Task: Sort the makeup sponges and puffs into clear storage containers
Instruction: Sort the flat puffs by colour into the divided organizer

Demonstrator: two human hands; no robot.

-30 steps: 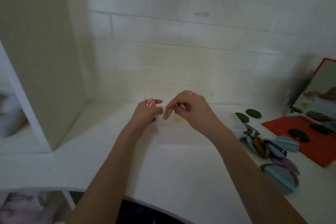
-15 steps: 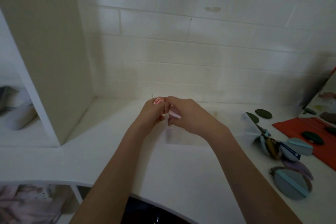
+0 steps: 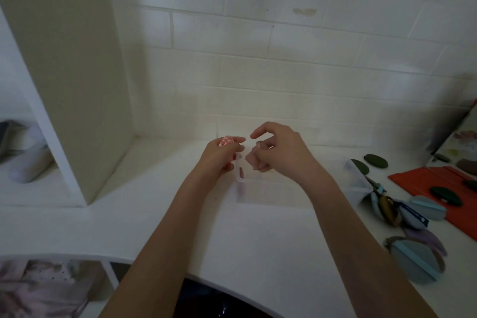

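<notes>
From the head camera I see my left hand (image 3: 223, 156) gripping a small pink-and-white patterned sponge (image 3: 226, 141) at the left wall of a clear plastic storage container (image 3: 357, 183) on the white table (image 3: 258, 245). My right hand (image 3: 277, 150) pinches a pale pink sponge piece (image 3: 254, 161) over the container. Round blue-grey puffs (image 3: 413, 258) and dark green puffs (image 3: 375, 160) lie to the right, near a red folder (image 3: 423, 181).

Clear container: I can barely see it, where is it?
Head view, centre: the clear container sits on the white counter, under both hands, left of the puffs.
</notes>
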